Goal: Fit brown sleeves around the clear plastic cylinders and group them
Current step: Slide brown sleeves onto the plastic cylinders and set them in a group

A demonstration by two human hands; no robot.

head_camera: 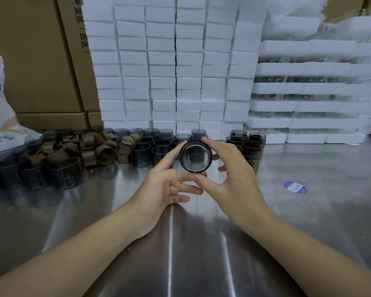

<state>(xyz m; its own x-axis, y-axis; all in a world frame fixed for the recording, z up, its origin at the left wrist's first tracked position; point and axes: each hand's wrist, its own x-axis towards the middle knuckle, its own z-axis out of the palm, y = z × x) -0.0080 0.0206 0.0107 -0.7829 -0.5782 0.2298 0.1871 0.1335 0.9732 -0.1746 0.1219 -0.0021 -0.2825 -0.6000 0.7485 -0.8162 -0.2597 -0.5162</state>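
You hold one clear plastic cylinder in the air above the steel table, with its open end turned toward you. Your left hand touches its left side with the index finger and supports it from below with the thumb; the other fingers are loosely spread under it. Your right hand grips it from the right, index finger over the top edge and thumb at the bottom. The rim looks dark, and I cannot tell if a sleeve is already on it.

Behind the hands stand the bare clear cylinders in rows. To their left lies a pile of brown sleeves, and to the right is a small group of sleeved cylinders. White foam blocks are stacked at the back, with cardboard boxes beside them. A blue sticker lies on the table at the right.
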